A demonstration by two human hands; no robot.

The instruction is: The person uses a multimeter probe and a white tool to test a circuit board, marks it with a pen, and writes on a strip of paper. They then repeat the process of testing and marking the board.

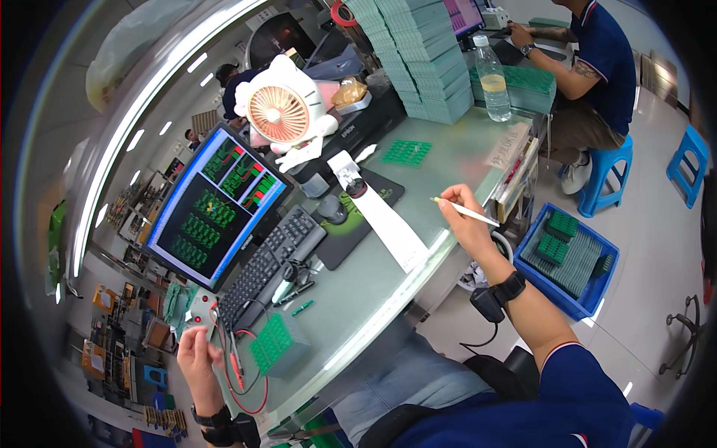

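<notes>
My right hand (464,221) is raised over the desk's right part, its fingers closed around a slim white pen (475,214) with a yellowish tip pointing left. At the lower left, my left hand (197,354) is held up with curled fingers; whatever they may hold is too small to make out. Beside it, red and black test leads (236,364) loop over the desk. Just right of those leads stands a stack of green circuit boards (279,343). A flat green circuit board panel (407,153) lies farther back on the glassy desk (358,291).
A monitor (216,205), keyboard (272,254), mouse (332,209) and fan (280,112) occupy the left and back. A paper strip (388,231) crosses the middle. A bottle (491,82) stands near tall board stacks (418,60). Right: blue crate (571,302), seated co-worker (605,67).
</notes>
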